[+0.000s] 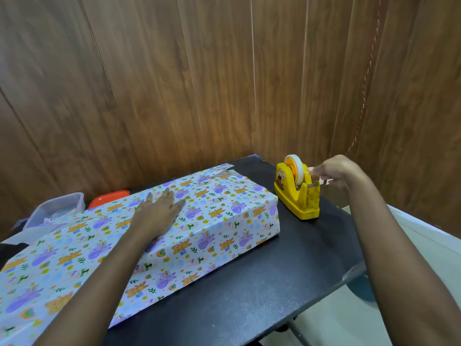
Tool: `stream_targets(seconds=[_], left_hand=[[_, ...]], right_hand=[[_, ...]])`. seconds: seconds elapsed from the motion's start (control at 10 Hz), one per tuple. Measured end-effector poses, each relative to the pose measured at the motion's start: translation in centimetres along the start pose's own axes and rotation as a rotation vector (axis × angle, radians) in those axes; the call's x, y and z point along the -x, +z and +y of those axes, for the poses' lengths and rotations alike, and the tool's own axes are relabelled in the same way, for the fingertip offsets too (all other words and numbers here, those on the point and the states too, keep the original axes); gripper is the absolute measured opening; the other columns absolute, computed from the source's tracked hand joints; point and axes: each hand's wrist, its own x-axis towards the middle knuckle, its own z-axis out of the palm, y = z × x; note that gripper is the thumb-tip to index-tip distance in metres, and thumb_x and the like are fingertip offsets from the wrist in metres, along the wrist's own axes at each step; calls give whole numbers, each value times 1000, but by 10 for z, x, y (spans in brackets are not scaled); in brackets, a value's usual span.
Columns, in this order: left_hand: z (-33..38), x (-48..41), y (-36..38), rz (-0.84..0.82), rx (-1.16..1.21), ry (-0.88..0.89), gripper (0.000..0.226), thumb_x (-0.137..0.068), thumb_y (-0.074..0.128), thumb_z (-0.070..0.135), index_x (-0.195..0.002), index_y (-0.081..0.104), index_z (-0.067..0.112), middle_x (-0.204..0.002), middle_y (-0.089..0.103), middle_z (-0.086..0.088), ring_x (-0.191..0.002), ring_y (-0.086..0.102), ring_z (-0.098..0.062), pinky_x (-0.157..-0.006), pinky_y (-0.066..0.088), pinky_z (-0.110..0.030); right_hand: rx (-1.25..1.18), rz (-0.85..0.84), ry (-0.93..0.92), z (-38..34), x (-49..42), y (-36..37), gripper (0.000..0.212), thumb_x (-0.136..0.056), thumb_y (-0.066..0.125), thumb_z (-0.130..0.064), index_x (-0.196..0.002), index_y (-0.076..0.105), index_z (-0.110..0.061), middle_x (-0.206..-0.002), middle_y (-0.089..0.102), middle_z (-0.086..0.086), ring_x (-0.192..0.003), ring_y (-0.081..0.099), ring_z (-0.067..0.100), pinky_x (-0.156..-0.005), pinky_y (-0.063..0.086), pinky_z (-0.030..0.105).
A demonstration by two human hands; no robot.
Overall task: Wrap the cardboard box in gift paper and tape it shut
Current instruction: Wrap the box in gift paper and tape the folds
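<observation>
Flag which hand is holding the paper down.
The left hand: it lies flat, fingers straight, on the gift paper. The right hand is over at the yellow tape dispenser, pinching the tape.

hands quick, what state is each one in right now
Left hand: open, pressed flat on the gift paper.
Right hand: pinching a strip of tape at the yellow tape dispenser.

No legible text, number or brand anywhere in view.
Yellow tape dispenser (296,196): side sticker (281,180) shows a cartoon figure; any lettering on it is too small and blurred to read. Gift paper (212,216): printed pictures only, with bears, purple animals, rainbows, stars and leaves, and no words to make out.
</observation>
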Motion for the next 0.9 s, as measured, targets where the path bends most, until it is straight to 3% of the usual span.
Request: stream_targets(seconds=[0.1, 0.2, 0.3, 0.4, 0.6, 0.7, 0.9], left_hand=[[0, -1, 0, 3, -10, -2, 64, -97, 16, 55, -152, 6, 21, -158, -1, 6, -146, -1, -28, -116, 9, -45], [-1, -2, 1, -1, -23, -3, 64, -97, 15, 54, -152, 5, 21, -158, -1, 6, -146, -1, -28, -116, 10, -45], [-1, -3, 2, -2, -27, -3, 64, -97, 14, 55, -152, 6, 21, -158, -1, 6, -146, -1, -28, -115, 11, -45], [-2, -4, 2, 2, -27, -4, 65, -97, 14, 55, -152, 7, 21, -158, 0, 7, -146, -1, -28, -115, 11, -45], [-1, -3, 2, 6, -27, -5, 65, -97, 14, 55, -152, 6, 21, -158, -1, 6, -146, -1, -27, -115, 10, -45], [-1, -3, 2, 4, -20, -8, 65, -97, 14, 56, -152, 6, 21, -158, -1, 6, -146, 0, -27, -116, 10, -44], [0, -3, -3, -23, -40, 16, 63, -98, 16, 52, -152, 7, 21, -159, 0, 4, -145, 0, -30, -115, 13, -41]], right_hand=[[-70, -35, 87, 8, 5, 0, 20, -91, 59, -5, -71, 55, -1, -69, 48, 8, -58, 41, 13, -41, 37, 14], [-140, -100, 189, 28, 8, 11, 22, -94, 53, -11, -73, 55, -7, -67, 48, 6, -55, 41, 13, -32, 32, 9], [-253, -65, 173, 42, 7, 19, 20, -95, 52, -11, -77, 59, -8, -68, 55, 6, -60, 50, 14, -49, 41, 21], [-410, -16, 125, 50, 7, 26, 18, -94, 51, -9, -78, 58, -6, -53, 61, 4, -60, 53, 14, -42, 45, 18], [-737, 145, 176, 54, 11, 51, 18, -96, 52, -13, -81, 56, -4, -73, 60, 9, -63, 60, 16, -53, 49, 24], [-883, 181, 217, 46, 18, 58, 13, -97, 46, -4, -86, 54, -2, -70, 56, 9, -60, 56, 14, -53, 50, 25], [-1130, 135, 338, 42, 23, 58, 24, -95, 34, 7, -76, 45, -3, -73, 49, 9, -63, 51, 14, -45, 49, 27]])
